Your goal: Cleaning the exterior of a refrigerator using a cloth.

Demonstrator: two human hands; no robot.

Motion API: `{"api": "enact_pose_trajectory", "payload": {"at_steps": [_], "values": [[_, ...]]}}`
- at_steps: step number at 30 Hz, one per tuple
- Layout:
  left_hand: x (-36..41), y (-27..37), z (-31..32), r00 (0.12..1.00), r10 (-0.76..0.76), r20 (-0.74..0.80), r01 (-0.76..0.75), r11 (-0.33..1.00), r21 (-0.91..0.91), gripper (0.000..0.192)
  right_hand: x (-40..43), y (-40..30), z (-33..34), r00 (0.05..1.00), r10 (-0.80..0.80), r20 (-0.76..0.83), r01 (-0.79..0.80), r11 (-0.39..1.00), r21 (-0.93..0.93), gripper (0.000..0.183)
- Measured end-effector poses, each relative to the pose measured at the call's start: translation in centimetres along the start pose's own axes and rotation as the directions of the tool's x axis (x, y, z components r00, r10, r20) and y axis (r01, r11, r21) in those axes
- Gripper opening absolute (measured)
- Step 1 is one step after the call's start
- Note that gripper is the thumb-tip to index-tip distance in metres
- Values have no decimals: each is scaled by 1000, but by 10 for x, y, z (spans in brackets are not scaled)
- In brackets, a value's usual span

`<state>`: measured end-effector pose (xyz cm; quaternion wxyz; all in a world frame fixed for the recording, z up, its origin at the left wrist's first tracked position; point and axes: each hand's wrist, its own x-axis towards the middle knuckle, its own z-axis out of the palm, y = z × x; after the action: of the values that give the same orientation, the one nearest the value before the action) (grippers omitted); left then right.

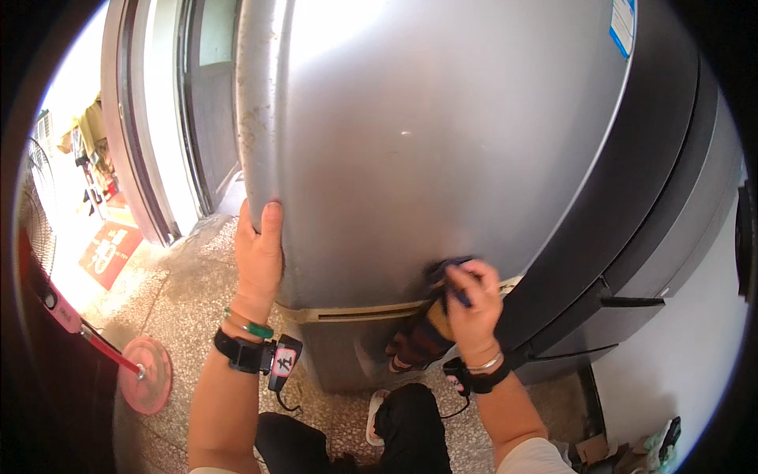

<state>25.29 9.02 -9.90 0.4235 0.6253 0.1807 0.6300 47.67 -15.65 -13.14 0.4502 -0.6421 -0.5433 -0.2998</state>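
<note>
The silver upper door (379, 178) of a refrigerator fills the middle of the view, with brown marks along its left edge. My left hand (259, 260) grips that edge low down, thumb on the front face and fingers around the side. A dark striped cloth (419, 340) is bunched in my right hand (477, 299), pressed to the bottom right of the door. Its loose end hangs over the tan seam and in front of the lower door (340, 352). Motion blurs the right hand and the upper part of the cloth.
A fan with a pink post (62, 308) and round base (145, 373) stands at left. Beyond it are a doorway (160, 118) and a red mat (111, 253). A dark cabinet or appliance (645, 178) adjoins the refrigerator's right side. Bags and cardboard (592, 448) lie lower right.
</note>
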Motion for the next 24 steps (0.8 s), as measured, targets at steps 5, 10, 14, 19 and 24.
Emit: {"api": "enact_pose_trajectory", "payload": {"at_steps": [5,10,14,19,24], "values": [[-3,2,-9,999,43,-2,-43,999,19,62,-1,-10,12,994,11,-108,-12,1000,-13,42],[-4,-6,-18,999,29,-34,-28,999,29,65,-20,-28,25,995,1,95,-4,1000,26,37],[-2,-4,-20,1000,8,-29,-6,999,38,68,6,-30,21,1000,5,-23,-4,999,44,36],[-2,0,-21,1000,3,-22,-3,1000,20,69,-8,-27,34,996,15,-87,-12,999,36,35],[-3,-9,-27,999,-12,-33,12,1000,4,70,-12,-38,30,999,29,38,-30,999,38,34]]}}
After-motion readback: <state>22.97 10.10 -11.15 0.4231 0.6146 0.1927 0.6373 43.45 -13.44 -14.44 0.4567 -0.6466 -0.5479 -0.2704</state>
